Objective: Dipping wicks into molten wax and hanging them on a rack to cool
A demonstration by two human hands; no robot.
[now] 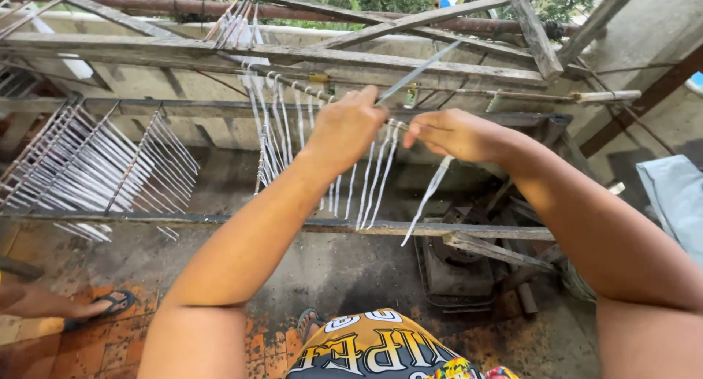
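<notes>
View from above of two bare arms reaching fwd to a thin metal rod (421, 70) that runs across a rough wooden frame (278, 53). Left hand (348, 126) is clenched round the rod, knuckles up. Right hand (454, 134) pinches the top of one white strip (427, 199), which hangs down from its fingertips just beside the rod. More white strips (282, 130) dangle in a row off the rod, to the left of & under the left hand, ends hanging free. At far left, racks of thin white sticks (102, 163) lean fanned out on a dark metal bar (220, 221) that crosses the scene below the hands. Below the right arm, a dark, rusty square metal box (458, 269) sits on the stained concrete floor (322, 269); can't tell what is in it. Bottom centre: patterned yellow shorts (381, 350). Bottom left: another person's foot in a sandal (102, 306), well apart from the hands.
</notes>
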